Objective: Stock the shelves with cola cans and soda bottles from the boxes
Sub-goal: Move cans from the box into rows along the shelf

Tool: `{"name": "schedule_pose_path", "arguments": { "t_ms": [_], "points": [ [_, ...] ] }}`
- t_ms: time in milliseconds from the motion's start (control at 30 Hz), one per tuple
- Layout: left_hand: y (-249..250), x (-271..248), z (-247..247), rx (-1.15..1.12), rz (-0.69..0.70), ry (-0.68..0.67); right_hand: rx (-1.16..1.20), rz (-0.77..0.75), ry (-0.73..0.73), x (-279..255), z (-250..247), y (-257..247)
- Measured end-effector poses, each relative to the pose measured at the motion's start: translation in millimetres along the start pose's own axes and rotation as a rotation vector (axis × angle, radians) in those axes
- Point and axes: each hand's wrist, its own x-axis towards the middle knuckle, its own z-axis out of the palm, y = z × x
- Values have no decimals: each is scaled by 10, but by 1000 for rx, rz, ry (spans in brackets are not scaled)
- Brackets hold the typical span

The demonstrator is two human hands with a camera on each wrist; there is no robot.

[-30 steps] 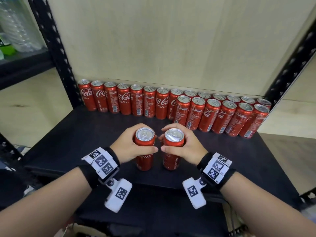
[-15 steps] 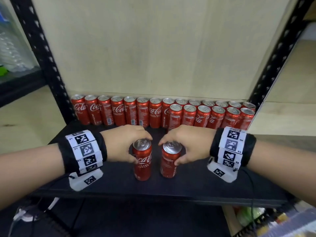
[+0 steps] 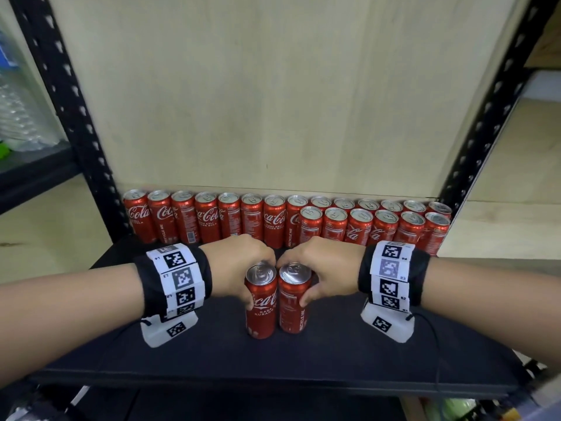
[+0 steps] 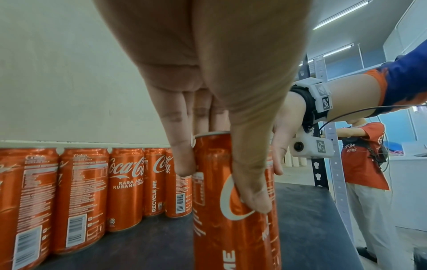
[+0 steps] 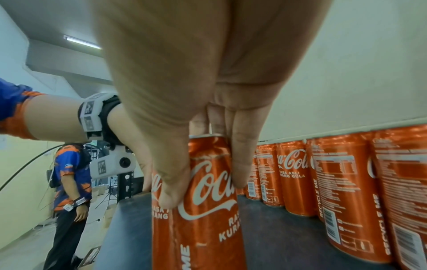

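Both cans (image 3: 276,302) together now; bystander (image 4: 365,164) wrist-view only

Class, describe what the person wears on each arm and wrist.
Each bare forearm carries a black wristband wrapped in white square-code tags, with a white camera housing below it trailing a thin black cable. Blue short sleeves have orange trim.
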Motion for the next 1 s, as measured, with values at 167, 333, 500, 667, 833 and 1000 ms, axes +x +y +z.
{"name": "schedule_pose_path", "arguments": {
  "t_ms": [167,333,500,667,833,1000],
  "points": [
    [-36,122,-29,5,-9,-1,83,32,-2,63,-61,124],
    [-121,252,-57,-16,-30,1,109,70,-18,162,-116,265],
    [-284,424,-116,-35,-65,8,70,111,0,333,-157,370],
    [-473,614,-152,-53,-102,35,10,151,52,536,-180,461],
    [-630,814,-181,-29,-118,76,-147,188,111,742,-180,543],
    [-739,977,-200,38,-101,105,-321,223,151,851,-226,612]
  ]
}}
